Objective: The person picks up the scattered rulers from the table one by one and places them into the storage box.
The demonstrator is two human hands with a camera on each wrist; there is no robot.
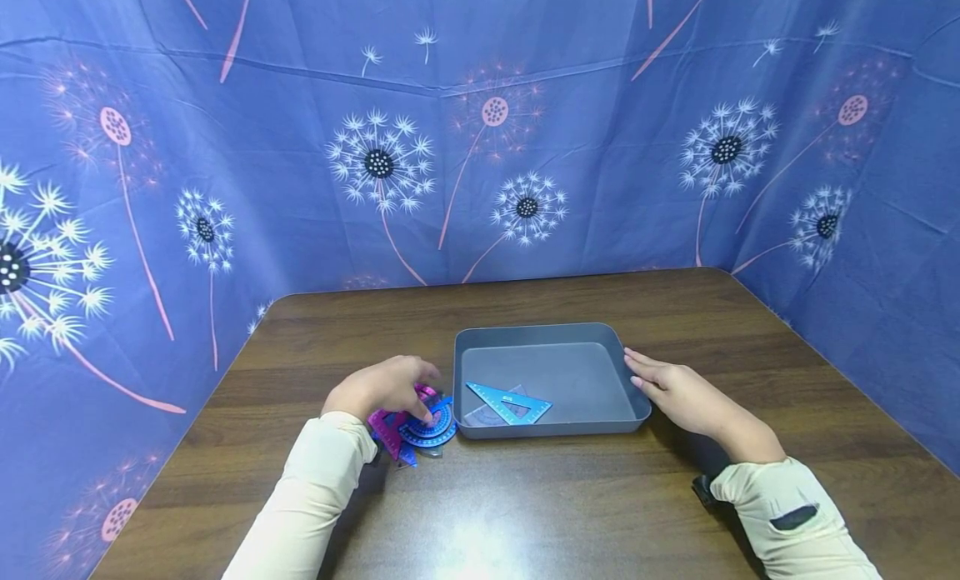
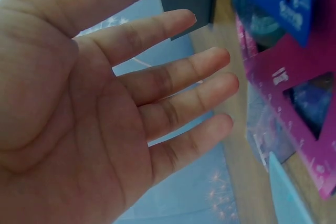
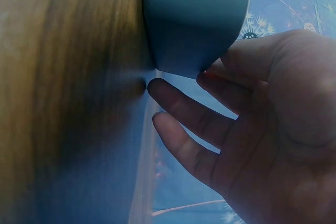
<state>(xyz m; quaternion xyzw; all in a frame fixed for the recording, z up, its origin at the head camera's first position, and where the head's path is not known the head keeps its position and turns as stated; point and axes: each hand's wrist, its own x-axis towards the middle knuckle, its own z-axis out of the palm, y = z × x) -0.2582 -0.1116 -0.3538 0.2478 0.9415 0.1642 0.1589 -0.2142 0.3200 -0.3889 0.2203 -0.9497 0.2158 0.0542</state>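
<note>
Holds loose-fingered, empty left hand point(image 1: 385, 387) at one drawing-tool pile point(image 1: 426, 433) and touches one gray tray point(image 1: 573, 376), containing one blue triangle point(image 1: 491, 394) and one clear piece point(image 1: 483, 416), with straight-fingered right hand point(image 1: 681, 395).

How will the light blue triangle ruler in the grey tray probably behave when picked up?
The light blue triangle ruler looks thin and flat, so probably light. Its straight edges suggest stiffness. Lying over a clear piece, it may slide.

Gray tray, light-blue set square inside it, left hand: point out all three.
Gray tray point(image 1: 581, 376): head view, on its bare inner floor.
Light-blue set square point(image 1: 493, 396): head view, on the solid face beside its cutout.
Left hand point(image 1: 384, 388): head view, on the back of the hand.
</note>
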